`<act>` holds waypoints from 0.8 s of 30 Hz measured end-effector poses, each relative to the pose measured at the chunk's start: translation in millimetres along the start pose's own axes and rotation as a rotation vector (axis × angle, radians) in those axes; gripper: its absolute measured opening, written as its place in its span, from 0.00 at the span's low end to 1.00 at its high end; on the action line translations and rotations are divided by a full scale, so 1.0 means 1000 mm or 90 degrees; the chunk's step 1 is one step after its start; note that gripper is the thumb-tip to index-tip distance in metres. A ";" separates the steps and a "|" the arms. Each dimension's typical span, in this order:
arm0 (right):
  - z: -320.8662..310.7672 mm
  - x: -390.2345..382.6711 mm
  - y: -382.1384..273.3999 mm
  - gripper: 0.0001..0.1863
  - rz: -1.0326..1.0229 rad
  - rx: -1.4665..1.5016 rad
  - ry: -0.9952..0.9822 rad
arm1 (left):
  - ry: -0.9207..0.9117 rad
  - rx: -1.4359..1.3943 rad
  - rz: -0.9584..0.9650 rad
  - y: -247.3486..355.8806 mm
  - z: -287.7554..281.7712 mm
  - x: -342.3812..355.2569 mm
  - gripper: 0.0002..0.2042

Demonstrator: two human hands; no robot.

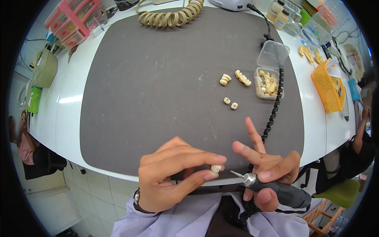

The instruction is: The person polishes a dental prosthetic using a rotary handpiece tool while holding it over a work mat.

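Observation:
Near the front edge of the grey mat point(158, 79), my left hand point(169, 173) pinches a small cream tooth crown point(216, 168) between thumb and fingertips. My right hand point(272, 170) grips a black dental handpiece point(286, 192) with a silver collar, two of its fingers stretched away from it. The handpiece's thin tip points at the crown, with a small gap between them. Farther off on the mat lie two single crowns point(230, 103), a short joined piece point(225, 79) and a longer row of teeth point(242, 78).
A clear lidded box point(258, 89) of tooth pieces stands open at the right, the black coiled cord point(275, 104) running over its side. A beige coiled hose point(169, 17) lies at the back. An orange basket point(325, 87) and pink drawers point(73, 23) flank the mat. Other people sit at both sides.

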State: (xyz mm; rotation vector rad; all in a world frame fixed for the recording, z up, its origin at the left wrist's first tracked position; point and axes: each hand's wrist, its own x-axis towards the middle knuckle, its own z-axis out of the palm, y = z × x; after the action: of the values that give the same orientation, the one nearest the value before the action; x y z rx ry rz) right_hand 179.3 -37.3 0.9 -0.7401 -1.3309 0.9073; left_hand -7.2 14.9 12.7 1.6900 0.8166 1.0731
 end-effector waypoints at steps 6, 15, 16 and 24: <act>0.000 0.004 -0.002 0.13 0.020 -0.007 -0.062 | -0.041 -0.024 0.007 -0.001 -0.006 0.001 0.10; 0.000 0.004 -0.002 0.13 0.027 -0.002 -0.062 | -0.043 -0.039 -0.004 -0.001 -0.007 0.000 0.09; -0.001 0.005 -0.001 0.13 0.028 0.000 -0.065 | -0.043 -0.044 -0.003 -0.002 -0.007 0.000 0.09; 0.002 0.005 -0.001 0.13 0.008 -0.016 -0.078 | -0.042 -0.071 -0.008 -0.003 -0.009 -0.001 0.09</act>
State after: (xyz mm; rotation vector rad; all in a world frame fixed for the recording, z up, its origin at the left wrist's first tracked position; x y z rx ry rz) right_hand 177.3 -33.4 4.2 -0.7216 -1.4493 0.9599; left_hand -15.8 18.1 11.2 1.6155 0.7119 1.0293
